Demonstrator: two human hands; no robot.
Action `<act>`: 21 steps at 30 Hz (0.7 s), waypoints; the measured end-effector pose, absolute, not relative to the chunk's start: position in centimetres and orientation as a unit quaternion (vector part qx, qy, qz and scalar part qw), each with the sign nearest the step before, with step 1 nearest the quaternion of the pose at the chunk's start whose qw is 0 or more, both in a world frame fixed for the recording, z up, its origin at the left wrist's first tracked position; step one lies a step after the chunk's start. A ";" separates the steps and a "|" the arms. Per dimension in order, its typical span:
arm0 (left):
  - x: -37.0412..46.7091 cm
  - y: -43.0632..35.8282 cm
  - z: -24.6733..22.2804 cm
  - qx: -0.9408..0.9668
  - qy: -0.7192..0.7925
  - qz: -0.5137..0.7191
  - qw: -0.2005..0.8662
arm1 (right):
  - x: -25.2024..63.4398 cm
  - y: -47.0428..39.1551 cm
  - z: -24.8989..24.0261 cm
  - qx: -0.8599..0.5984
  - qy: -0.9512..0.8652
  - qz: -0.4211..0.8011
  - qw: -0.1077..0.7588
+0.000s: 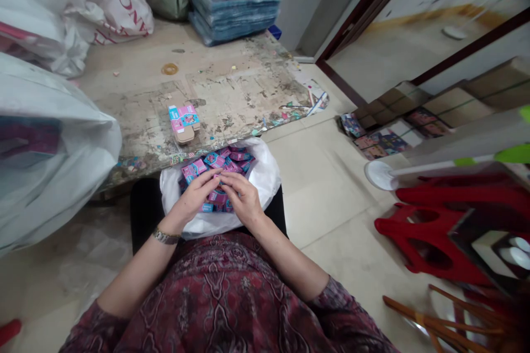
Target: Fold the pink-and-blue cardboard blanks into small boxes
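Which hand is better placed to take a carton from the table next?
Probably the left hand: the cartons lie almost straight ahead of it, while the right hand is farther away.

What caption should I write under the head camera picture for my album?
Two hands meet over a white bag full of little pink-and-blue boxes.

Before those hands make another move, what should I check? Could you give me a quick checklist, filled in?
1. Left hand and right hand over the white bag: ok.
2. Bag's mouth open: ok.
3. Little boxes inside the bag: ok.
4. Something held firmly between the fingertips: cannot tell, the fingers hide it.
5. Pink-and-blue cardboard near the table's closest edge: ok.
6. Tabletop free of scraps: not ok, colored bits dot its edge.
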State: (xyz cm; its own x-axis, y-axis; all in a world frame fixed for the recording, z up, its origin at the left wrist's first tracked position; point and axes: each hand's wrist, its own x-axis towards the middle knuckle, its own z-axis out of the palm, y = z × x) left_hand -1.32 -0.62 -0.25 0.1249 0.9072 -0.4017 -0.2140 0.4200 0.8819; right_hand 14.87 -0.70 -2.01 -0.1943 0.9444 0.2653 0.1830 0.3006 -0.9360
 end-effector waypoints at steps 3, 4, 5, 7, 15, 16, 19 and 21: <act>-1.1 -0.5 -0.1 0.315 0.500 0.457 0.664 | 14.7 -0.8 -2.0 -0.439 -0.648 0.405 0.472; -1.0 -0.5 0.0 0.307 0.495 0.470 0.663 | 14.7 -0.8 -2.0 -0.442 -0.645 0.404 0.475; -0.9 -0.4 0.0 0.296 0.492 0.477 0.666 | 14.7 -0.9 -2.0 -0.444 -0.643 0.403 0.477; -0.9 -0.4 0.1 0.262 0.489 0.472 0.685 | 14.7 -1.0 -2.0 -0.445 -0.644 0.404 0.474; -0.8 -1.0 -0.3 0.220 0.450 0.471 0.726 | 14.9 -0.7 -2.1 -0.424 -0.656 0.399 0.480; -0.8 -1.0 -0.4 0.223 0.444 0.474 0.727 | 14.9 -0.6 -2.2 -0.422 -0.656 0.398 0.482; -0.8 -1.0 -0.5 0.222 0.445 0.465 0.732 | 14.8 -0.6 -2.5 -0.416 -0.665 0.394 0.478; -0.9 -1.0 -0.6 0.218 0.456 0.443 0.740 | 14.9 -0.5 -2.8 -0.411 -0.674 0.390 0.474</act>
